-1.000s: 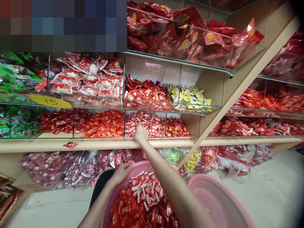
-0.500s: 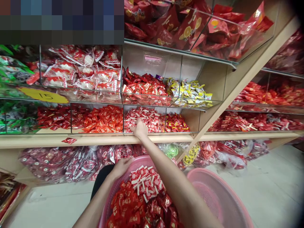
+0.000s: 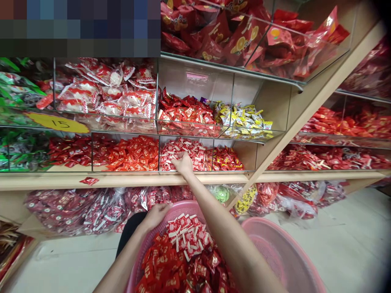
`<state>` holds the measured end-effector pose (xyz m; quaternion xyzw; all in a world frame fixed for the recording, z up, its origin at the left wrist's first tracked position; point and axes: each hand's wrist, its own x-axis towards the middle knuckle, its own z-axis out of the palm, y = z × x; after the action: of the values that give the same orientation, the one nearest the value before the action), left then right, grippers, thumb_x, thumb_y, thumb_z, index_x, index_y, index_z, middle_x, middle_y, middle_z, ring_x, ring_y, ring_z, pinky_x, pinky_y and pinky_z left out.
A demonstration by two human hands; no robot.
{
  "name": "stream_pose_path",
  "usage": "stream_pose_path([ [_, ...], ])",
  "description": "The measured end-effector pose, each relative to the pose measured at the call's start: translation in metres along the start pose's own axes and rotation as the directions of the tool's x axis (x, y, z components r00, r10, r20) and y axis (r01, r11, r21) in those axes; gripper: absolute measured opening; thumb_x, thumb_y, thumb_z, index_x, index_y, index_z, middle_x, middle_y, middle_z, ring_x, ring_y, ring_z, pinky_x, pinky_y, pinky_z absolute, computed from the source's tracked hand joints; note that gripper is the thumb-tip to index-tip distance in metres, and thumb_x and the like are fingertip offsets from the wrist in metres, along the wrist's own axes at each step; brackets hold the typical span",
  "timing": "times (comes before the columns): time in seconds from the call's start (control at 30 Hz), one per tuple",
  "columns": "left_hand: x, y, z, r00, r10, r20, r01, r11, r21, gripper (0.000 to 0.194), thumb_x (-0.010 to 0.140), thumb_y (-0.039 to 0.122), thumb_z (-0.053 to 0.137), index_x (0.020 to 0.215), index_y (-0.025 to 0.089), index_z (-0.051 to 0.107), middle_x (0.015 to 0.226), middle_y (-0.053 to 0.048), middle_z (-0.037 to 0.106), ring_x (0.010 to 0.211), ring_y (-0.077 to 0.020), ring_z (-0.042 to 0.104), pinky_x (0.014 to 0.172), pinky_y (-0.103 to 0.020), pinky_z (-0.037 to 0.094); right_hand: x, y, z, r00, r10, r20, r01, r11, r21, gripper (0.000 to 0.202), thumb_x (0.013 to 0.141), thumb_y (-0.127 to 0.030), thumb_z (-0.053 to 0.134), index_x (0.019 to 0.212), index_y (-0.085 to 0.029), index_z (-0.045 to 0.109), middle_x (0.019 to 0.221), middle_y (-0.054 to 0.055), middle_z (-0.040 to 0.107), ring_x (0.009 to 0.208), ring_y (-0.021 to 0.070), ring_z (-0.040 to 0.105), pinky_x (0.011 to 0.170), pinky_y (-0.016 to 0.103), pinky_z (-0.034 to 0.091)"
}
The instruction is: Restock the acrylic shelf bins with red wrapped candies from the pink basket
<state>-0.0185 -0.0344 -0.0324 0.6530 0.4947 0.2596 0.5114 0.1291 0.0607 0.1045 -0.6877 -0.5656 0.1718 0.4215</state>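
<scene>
My right hand [image 3: 183,164] reaches into a lower shelf bin of red-and-white wrapped candies [image 3: 195,151]; its fingers are bent at the candies, and what they hold, if anything, is hidden. With my left hand [image 3: 157,215] I grip the rim of a pink basket [image 3: 141,260]. Inside the basket, small red-and-white packets [image 3: 187,235] lie at the top, orange-red packets [image 3: 160,260] at the left, and dark red shiny ones [image 3: 210,264] at the right, partly covered by my right forearm.
A pink basin [image 3: 293,252] stands on the floor at the right. Bagged candies [image 3: 106,209] lie beneath the wooden shelf edge [image 3: 122,179]. One red packet [image 3: 89,180] rests on that edge. Clear dividers separate the bins; a slanted wooden post [image 3: 275,148] rises at the right.
My right hand has shifted slightly to the right within the candy bin. My left hand stays on the basket rim.
</scene>
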Motion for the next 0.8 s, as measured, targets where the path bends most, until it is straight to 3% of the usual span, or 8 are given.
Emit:
stream_pose_path([
  [0.3, 0.001, -0.004, 0.000, 1.000, 0.012, -0.003, -0.012, 1.000, 0.015, 0.053, 0.068, 0.064, 0.043, 0.065, 0.013, 0.057, 0.057, 0.003, 0.050, 0.056, -0.0106, 0.039, 0.054, -0.021, 0.029, 0.008, 0.009, 0.003, 0.993, 0.103, 0.062, -0.119, 0.916, 0.383, 0.037, 0.061, -0.036, 0.061, 0.091, -0.017, 0.049, 0.064, -0.002, 0.057, 0.061, 0.0123, 0.055, 0.055, 0.023, 0.041],
  [0.5, -0.001, 0.001, 0.001, 1.000, 0.004, -0.017, -0.004, 1.000, 0.029, 0.054, 0.068, 0.064, 0.043, 0.065, 0.013, 0.059, 0.055, 0.003, 0.050, 0.054, -0.0104, 0.039, 0.053, -0.021, 0.029, 0.000, -0.001, -0.012, 0.978, 0.101, 0.183, -0.193, 0.772, 0.606, 0.040, 0.059, -0.032, 0.065, 0.090, -0.017, 0.044, 0.059, -0.005, 0.055, 0.050, 0.0087, 0.051, 0.051, 0.021, 0.041],
  [0.67, -0.003, 0.007, 0.000, 1.000, -0.013, -0.027, 0.015, 0.998, 0.063, 0.057, 0.067, 0.066, 0.041, 0.066, 0.013, 0.061, 0.060, 0.001, 0.056, 0.058, -0.0130, 0.043, 0.056, -0.022, 0.032, -0.013, -0.009, -0.035, 0.974, -0.019, 0.226, -0.150, 0.694, 0.704, 0.047, 0.059, -0.032, 0.068, 0.095, -0.018, 0.040, 0.059, -0.006, 0.055, 0.052, 0.0083, 0.052, 0.055, 0.022, 0.042],
  [0.8, -0.004, 0.010, 0.000, 1.000, -0.009, -0.021, 0.011, 0.998, 0.069, 0.057, 0.068, 0.066, 0.039, 0.066, 0.013, 0.060, 0.062, 0.000, 0.057, 0.060, -0.0140, 0.045, 0.058, -0.023, 0.033, -0.047, -0.004, -0.062, 0.951, -0.254, 0.175, 0.073, 0.737, 0.672, 0.049, 0.066, -0.033, 0.065, 0.104, -0.019, 0.038, 0.067, -0.004, 0.057, 0.064, 0.0100, 0.055, 0.066, 0.026, 0.044],
])
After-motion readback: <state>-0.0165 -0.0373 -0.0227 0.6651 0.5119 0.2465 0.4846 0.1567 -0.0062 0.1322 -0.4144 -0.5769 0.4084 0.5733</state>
